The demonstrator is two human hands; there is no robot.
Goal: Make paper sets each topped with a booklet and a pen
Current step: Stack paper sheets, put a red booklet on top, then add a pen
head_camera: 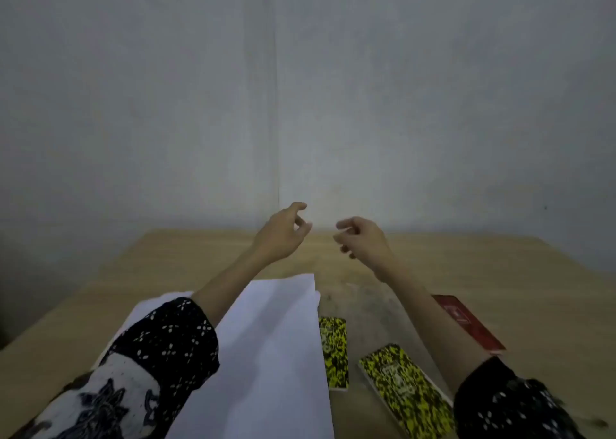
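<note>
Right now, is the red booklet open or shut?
Shut: the red booklet lies flat on the wooden table, cover up, no pages showing.

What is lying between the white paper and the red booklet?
In the head view, two yellow-and-black booklets lie on the table between the white paper and the red booklet, with the right forearm above them.

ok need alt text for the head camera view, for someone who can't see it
Two bare hands, left hand and right hand, reach forward empty over a wooden table toward a grey wall. Nearer lie white paper sheets, two yellow-and-black booklets and a red booklet; no pen shows.
</note>
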